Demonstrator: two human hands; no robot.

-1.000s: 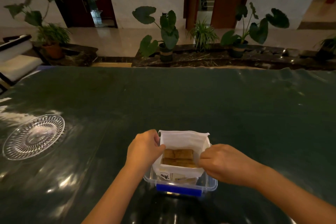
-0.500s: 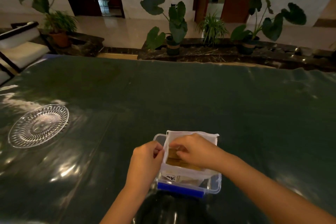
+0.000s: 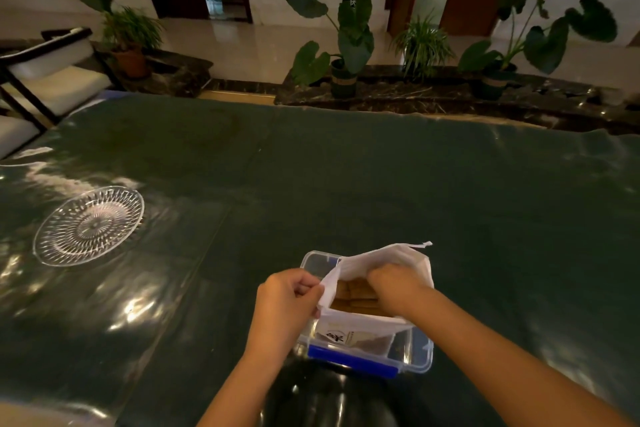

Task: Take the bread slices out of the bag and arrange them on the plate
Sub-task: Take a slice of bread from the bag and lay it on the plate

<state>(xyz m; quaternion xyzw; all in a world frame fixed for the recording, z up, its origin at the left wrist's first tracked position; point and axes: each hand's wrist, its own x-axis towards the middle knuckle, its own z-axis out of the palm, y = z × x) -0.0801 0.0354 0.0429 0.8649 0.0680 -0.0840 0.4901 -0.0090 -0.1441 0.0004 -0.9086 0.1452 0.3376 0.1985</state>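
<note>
- Dark green sheeting [image 3: 346, 184] is spread over the table, and glare is thrown back from it on the left side.
- Potted plants [image 3: 343, 45] are lined up on a dark ledge beyond the table's far edge; a cushioned chair [image 3: 45, 80] is seen at far left.
- A clear glass plate [image 3: 88, 226] is set on the left of the table, well apart from the hands, with nothing lying on it.
- A clear plastic box [image 3: 417, 355] with a blue clip is placed at the near edge, and a white bag [image 3: 360, 321] is stood inside it.
- The bag's left rim is pinched by the closed left hand [image 3: 287, 302] and pulled outward.
- The right hand [image 3: 394, 282] is pushed into the bag's mouth, fingers curled down onto the bread slices [image 3: 353, 293]; whether a slice is gripped cannot be told.
- The brown slices are seen packed in the bag.
</note>
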